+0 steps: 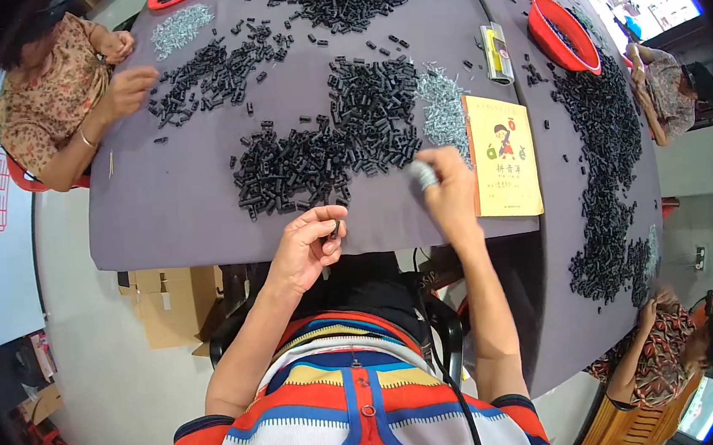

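At the table's near edge, my left hand (300, 251) pinches a small black plastic piece (334, 230) between thumb and fingers. My right hand (450, 187) is raised beside it, blurred by motion, with a grey wrapping (423, 172) on one digit. Its fingers curl inward; whether anything lies between them cannot be made out. Just beyond my hands spreads a heap of short black tubular pieces (293, 170). A pile of small silvery screws (442, 106) lies past my right hand, left of a yellow booklet (504, 163).
Grey cloth covers the table (169, 213). A clear-and-yellow case (496, 53) lies beyond the booklet. More black pieces (602, 167) and a red basin (562, 33) are on the right. Co-workers sit at left (54, 105) and right (681, 347). A cardboard box (173, 302) stands below the edge.
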